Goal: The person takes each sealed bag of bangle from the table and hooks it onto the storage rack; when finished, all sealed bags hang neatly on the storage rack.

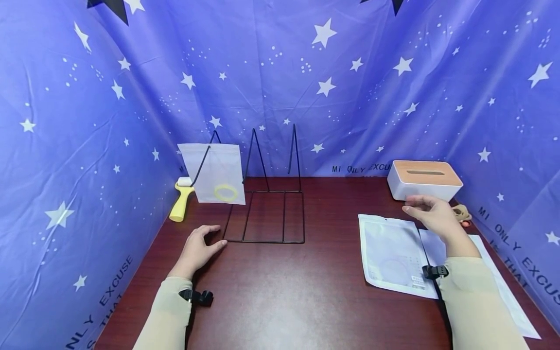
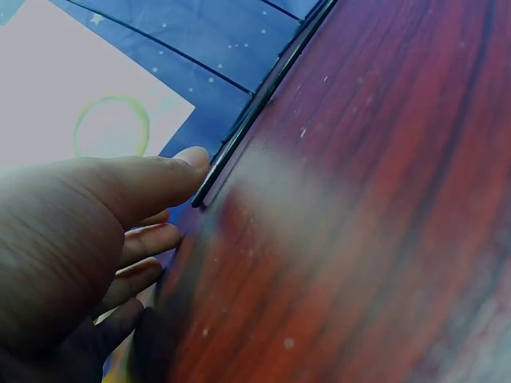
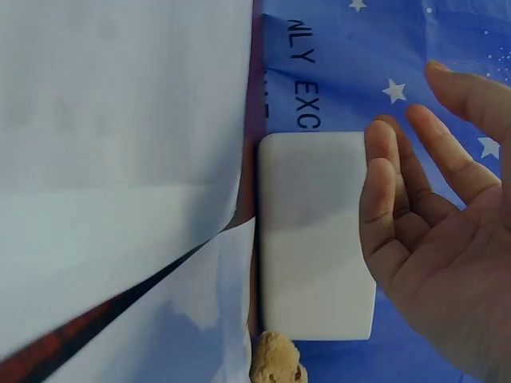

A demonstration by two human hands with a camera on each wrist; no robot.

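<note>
A black wire rack stands on the table with upright loops at its back. A white zip pouch with a yellow ring mark leans upright in its leftmost loop. My left hand is at the rack's front left corner, thumb tip right at the wire, fingers relaxed. My right hand hovers empty in front of the tissue box, fingers loosely bent and spread. Below it lies a flat white pouch, overlapping another white pouch partly hidden by my right forearm.
A yellow-handled lint roller lies left of the rack. A small tan figure sits beside the tissue box, partly behind my right hand. Blue star-patterned cloth encloses the table's back and sides.
</note>
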